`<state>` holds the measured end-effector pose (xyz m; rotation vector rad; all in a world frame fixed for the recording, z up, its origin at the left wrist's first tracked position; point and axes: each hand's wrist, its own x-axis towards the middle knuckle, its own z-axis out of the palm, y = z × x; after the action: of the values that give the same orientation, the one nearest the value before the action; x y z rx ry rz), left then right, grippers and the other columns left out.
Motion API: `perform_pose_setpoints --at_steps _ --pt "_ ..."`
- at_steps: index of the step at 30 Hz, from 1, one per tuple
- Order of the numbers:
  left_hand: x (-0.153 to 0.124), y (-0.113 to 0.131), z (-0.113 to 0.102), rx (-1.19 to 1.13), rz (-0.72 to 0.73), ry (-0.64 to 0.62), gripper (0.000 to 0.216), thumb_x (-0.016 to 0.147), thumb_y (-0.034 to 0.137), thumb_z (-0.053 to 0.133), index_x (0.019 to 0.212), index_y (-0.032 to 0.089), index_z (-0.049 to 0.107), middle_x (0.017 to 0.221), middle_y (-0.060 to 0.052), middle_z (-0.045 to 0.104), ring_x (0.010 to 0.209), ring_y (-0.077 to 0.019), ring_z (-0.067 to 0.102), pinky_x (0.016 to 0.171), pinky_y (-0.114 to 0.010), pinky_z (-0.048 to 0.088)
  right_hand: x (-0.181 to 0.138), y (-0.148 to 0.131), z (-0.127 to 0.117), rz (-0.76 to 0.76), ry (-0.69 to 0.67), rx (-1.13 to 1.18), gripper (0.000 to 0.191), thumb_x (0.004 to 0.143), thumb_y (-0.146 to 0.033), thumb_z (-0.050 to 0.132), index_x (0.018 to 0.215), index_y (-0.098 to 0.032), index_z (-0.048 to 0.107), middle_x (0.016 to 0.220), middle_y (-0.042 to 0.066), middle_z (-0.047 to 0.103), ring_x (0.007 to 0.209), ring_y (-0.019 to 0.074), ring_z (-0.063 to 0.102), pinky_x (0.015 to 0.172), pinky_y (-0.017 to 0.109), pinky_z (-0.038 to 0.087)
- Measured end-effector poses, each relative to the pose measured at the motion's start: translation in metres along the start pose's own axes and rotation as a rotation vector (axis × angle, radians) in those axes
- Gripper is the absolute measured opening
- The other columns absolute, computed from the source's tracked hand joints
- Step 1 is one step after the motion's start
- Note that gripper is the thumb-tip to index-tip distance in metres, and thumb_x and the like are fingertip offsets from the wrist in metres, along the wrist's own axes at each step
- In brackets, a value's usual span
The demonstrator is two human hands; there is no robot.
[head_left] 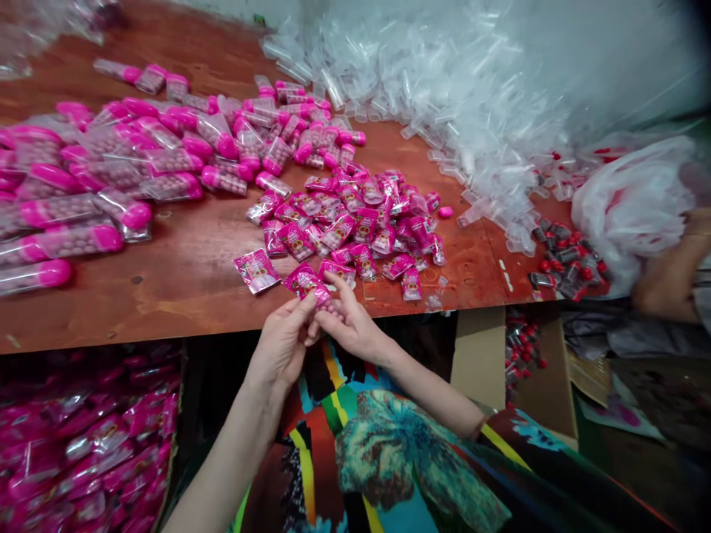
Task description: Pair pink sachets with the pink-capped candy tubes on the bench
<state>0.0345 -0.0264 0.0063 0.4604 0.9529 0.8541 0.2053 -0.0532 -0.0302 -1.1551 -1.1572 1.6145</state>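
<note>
At the near edge of the wooden table (183, 289), one pink sachet (305, 282) is held between both hands, just clear of the board. The left hand (282, 345) is closed narrowly, its thumb and fingertips pinched on the sachet's lower left edge. The right hand (351, 327) is likewise drawn in on the right corner, with the index finger laid out straight along the top. The two-handed grip appears intended to keep the flat packet taut and face up. Whether anything further is enclosed between the fingers cannot be told.

A loose sachet (256, 270) lies just beside the hands, and the main sachet pile (361, 222) is heaped directly beyond them, seemingly kept within easy reach. Pink-capped tubes (111, 174), filled with small balls, are spread across the left of the table. A heap of clear empty tubes (444, 96) occupies the far right. Red-capped vials (566, 259) lie near a white plastic bag (633, 200), where a co-worker's arm (666, 281) is noted. Below the table edge, a box of pink packets (83, 444) is stationed at the left and a cardboard carton (489, 355) at the right.
</note>
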Motion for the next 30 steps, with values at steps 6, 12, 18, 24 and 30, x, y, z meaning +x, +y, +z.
perform_pose_setpoints --at_steps 6,12,18,24,30 --pt "0.003 -0.006 -0.002 0.013 0.017 0.041 0.059 0.072 0.063 0.116 0.076 0.018 0.078 0.057 0.002 0.062 0.051 -0.0092 0.047 0.049 -0.021 0.035 -0.002 0.004 0.008 0.106 -0.039 0.325 0.080 0.111 -0.079 0.080 0.163 -0.029 0.045 0.079 -0.011 0.066 0.050 0.0132 0.047 0.052 0.026 0.039" --pt "-0.003 -0.012 -0.002 0.078 0.031 0.049 0.054 0.074 0.058 0.114 0.072 0.019 0.076 0.061 0.002 0.061 0.050 -0.0080 0.044 0.048 -0.024 0.030 0.011 0.002 0.008 0.073 -0.006 0.286 0.083 0.107 -0.076 0.091 0.161 -0.027 0.050 0.072 -0.012 0.070 0.050 0.0120 0.052 0.052 0.023 0.040" --pt "-0.003 -0.009 -0.007 0.105 0.065 0.060 0.044 0.082 0.047 0.112 0.079 0.019 0.078 0.066 -0.001 0.066 0.053 -0.0110 0.053 0.049 -0.024 0.032 0.017 0.007 0.006 0.153 -0.051 0.445 0.077 0.101 -0.075 0.097 0.150 -0.029 0.058 0.072 -0.011 0.071 0.048 0.0119 0.049 0.048 0.022 0.037" --pt "0.002 -0.006 -0.002 0.027 0.172 0.157 0.100 0.075 0.049 0.117 0.159 0.016 0.074 0.066 0.008 0.071 0.047 -0.0119 0.054 0.048 -0.022 0.035 0.016 0.016 0.009 0.096 -0.010 0.342 0.074 0.105 -0.076 0.093 0.151 -0.029 0.059 0.070 -0.012 0.069 0.048 0.0127 0.053 0.049 0.024 0.042" --pt "0.005 -0.010 0.004 0.086 0.102 0.145 0.117 0.080 0.070 0.110 0.170 0.016 0.059 0.065 0.008 0.071 0.045 -0.0151 0.055 0.045 -0.023 0.035 0.018 0.003 -0.006 0.048 0.077 0.159 0.065 0.109 -0.073 0.088 0.148 -0.027 0.065 0.075 -0.009 0.070 0.051 0.0120 0.055 0.052 0.024 0.042"
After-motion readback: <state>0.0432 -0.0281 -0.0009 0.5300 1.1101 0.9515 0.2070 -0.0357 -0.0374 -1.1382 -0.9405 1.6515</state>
